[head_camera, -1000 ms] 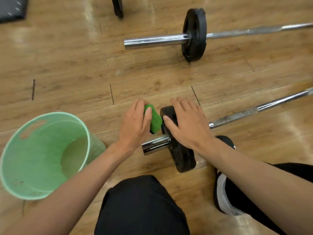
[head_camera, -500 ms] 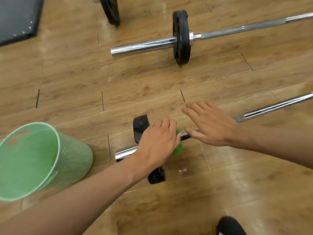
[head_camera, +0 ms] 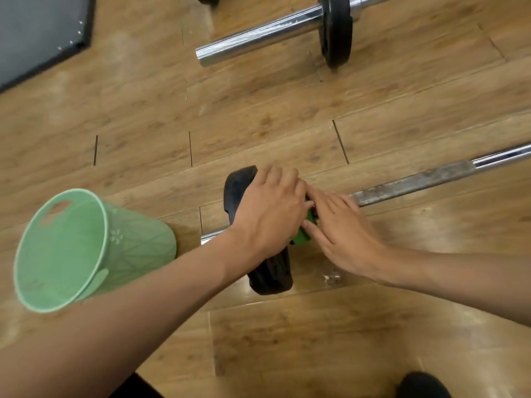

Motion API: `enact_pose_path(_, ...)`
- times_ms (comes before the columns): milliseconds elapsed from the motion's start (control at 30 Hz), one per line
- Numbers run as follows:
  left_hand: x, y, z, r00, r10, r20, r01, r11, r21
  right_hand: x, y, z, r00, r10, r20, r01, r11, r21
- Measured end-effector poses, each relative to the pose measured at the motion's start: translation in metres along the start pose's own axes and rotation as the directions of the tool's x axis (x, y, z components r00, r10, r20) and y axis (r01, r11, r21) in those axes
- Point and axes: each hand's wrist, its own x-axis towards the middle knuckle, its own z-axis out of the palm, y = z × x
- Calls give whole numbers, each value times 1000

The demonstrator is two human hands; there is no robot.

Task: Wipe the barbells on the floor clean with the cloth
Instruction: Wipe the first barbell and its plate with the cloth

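We see the left hand (head_camera: pixel 270 209) curled down over the black plate (head_camera: pixel 240 183) of the near barbell (head_camera: pixel 416 182). Its fingers are bent round the green cloth (head_camera: pixel 304 238) and press it against the plate's inner side; only a small fold of cloth shows below the palm. The right hand (head_camera: pixel 343 234) lies flat over the shaft just beside the plate, fingers straight and close together, fingertips touching the cloth and the left hand.

The near barbell lies on the wooden floor (head_camera: pixel 258 124), running from lower left to the right edge, its shaft dull and rusty near the hands and shinier farther out. The far barbell (head_camera: pixel 258 35) lies well apart at the top, roughly parallel, with bare floor between the two. A green bin (head_camera: pixel 138 242) stands just beside the near barbell's short end. A dark mat (head_camera: pixel 37 33) fills the top left corner, and a black shoe (head_camera: pixel 422 386) shows at the bottom right.

The blur lets us read no lettering on the plates; the bin wall bears a small flower motif
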Motion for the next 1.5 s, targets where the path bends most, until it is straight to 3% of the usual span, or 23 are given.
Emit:
enact_pose_path(100,-24,-22,2,988,-116,-106,99,982,-160,7,-3,2,999,-36,-1,36,999,5)
enact_pose_path(233,-60,-45,13,977,-190,-92,160,952,-261,32,-21,2,987,-161,20,162,985,-65)
enact_pose_path(367,-61,-41,29,968,-217,-126,149,902,-405,50,-35,15,999,-31,-30,30,999,-27)
enact_pose_path(533,-66,-31,35,956,-240,-169,138,875,-463,15,-23,22,949,-313,38,313,925,-217)
enact_pose_path(600,-66,-29,34,955,-247,-162,142,864,-483,44,-22,13,978,-201,48,205,971,-121)
enact_pose_path(667,-65,-30,32,956,-253,-147,152,858,-490,55,-25,9,992,-115,56,119,990,-78)
enact_pose_path(833,-64,-30,31,954,-240,-177,121,854,-505,13,-21,22,949,-312,49,308,884,-352)
enact_pose_path(933,-61,-30,32,946,-267,-186,131,835,-534,61,-26,12,993,-51,107,79,955,-285)
enact_pose_path(967,-59,-31,33,945,-265,-190,127,835,-535,65,-29,14,997,-32,73,51,958,-281)
enact_pose_path(1033,-57,-34,33,950,-247,-193,111,842,-528,45,-31,27,996,-83,-32,71,957,-281)
enact_pose_path(1133,-58,-34,34,947,-256,-195,115,835,-537,15,-22,31,957,-292,-6,267,883,-387)
enact_pose_path(1167,-58,-34,34,944,-265,-194,121,829,-546,23,-20,27,959,-284,16,269,888,-372)
enact_pose_path(1267,-51,-41,35,949,-261,-174,122,818,-563,57,-26,16,996,-85,4,82,954,-287)
enact_pose_path(1333,-42,-52,33,957,-258,-130,140,808,-573,49,-30,26,991,-129,-45,106,932,-345)
enact_pose_path(1400,-32,-62,28,959,-270,-88,180,819,-544,31,-20,32,965,-260,-21,219,852,-476)
enact_pose_path(1500,-32,-63,20,945,-309,-110,256,904,-344,45,-15,18,958,-281,61,278,854,-440)
